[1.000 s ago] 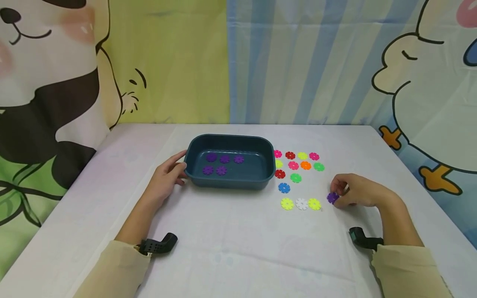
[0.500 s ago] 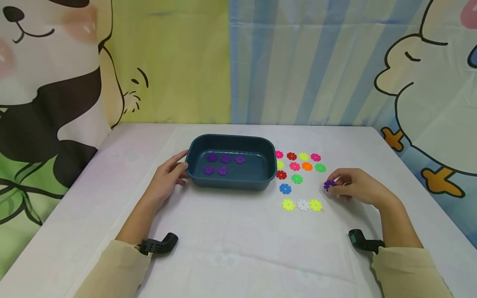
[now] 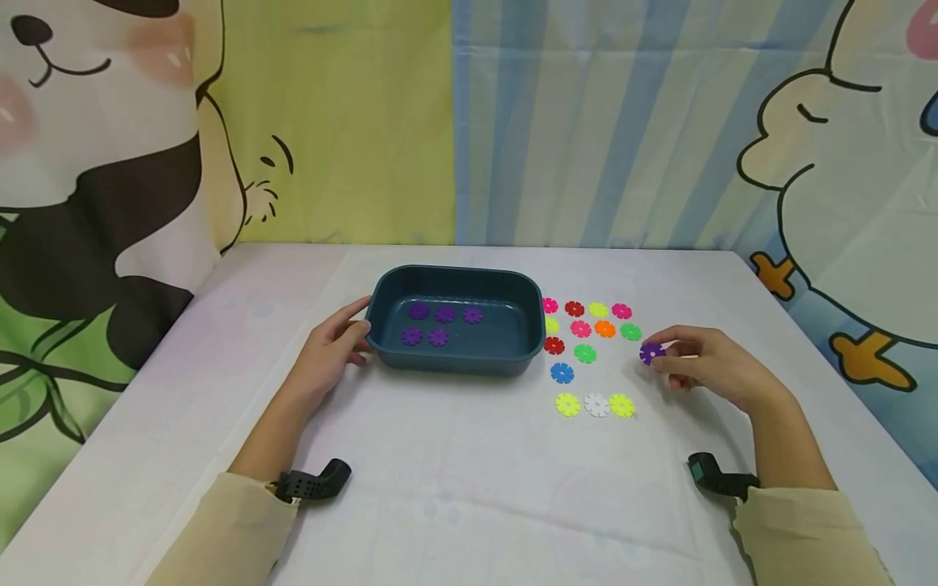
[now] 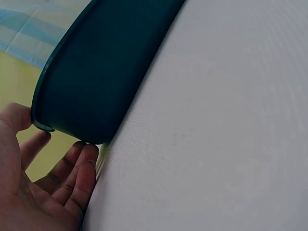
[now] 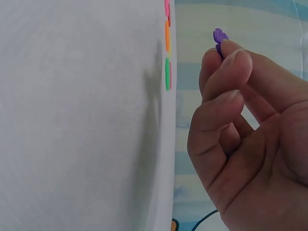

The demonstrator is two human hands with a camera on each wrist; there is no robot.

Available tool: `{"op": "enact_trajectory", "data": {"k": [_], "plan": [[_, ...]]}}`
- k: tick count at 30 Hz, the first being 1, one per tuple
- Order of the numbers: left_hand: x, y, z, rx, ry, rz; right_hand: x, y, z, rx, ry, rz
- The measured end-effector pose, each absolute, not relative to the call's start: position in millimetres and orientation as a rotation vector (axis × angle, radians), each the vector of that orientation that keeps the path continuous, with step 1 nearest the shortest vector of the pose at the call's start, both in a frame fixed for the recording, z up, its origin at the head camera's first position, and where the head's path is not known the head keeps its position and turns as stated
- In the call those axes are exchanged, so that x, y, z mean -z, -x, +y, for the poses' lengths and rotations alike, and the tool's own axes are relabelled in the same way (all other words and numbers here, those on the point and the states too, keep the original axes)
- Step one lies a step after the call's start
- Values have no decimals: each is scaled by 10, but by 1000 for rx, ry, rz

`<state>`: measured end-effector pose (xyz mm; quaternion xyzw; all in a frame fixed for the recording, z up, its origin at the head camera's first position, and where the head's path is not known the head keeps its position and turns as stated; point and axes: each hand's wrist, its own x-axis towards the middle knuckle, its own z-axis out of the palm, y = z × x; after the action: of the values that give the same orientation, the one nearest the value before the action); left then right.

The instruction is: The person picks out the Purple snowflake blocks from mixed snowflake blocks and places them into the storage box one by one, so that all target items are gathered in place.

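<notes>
A dark teal plastic tub [image 3: 454, 362] stands on the table, several purple flower-shaped discs [image 3: 444, 314] lying flat on its floor. My left hand [image 3: 327, 346] rests against the tub's left end; in the left wrist view its fingertips [image 4: 91, 150] touch the end wall and the thumb is at the rim. Right of the loose discs, my right hand [image 3: 703, 365] pinches one purple flower-shaped disc [image 3: 650, 353] between thumb and fingers. The right wrist view shows this disc [image 5: 219, 36] partly hidden by the fingertips, held above the white cloth.
Several flower-shaped discs lie right of the tub, among them a blue one [image 3: 562, 373], an orange one [image 3: 604, 329] and a green one [image 3: 631, 332]. Nearer the front, a white disc [image 3: 597, 405] sits between two yellow ones. A cartoon-printed curtain [image 3: 352, 122] hangs behind the white-covered table [image 3: 469, 488].
My right hand has lifted the purple disc off the cloth and moved slightly toward the back with it. The left hand stays at the tub's end.
</notes>
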<state>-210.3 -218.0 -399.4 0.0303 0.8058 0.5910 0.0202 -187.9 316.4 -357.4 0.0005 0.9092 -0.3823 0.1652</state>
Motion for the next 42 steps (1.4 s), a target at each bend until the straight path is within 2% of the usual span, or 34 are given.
{"op": "enact_trajectory", "data": {"k": [42], "plan": [[4007, 2102, -2172, -1830, -57, 2506, 3487, 2039, 2949, 1517, -244, 2537]]}}
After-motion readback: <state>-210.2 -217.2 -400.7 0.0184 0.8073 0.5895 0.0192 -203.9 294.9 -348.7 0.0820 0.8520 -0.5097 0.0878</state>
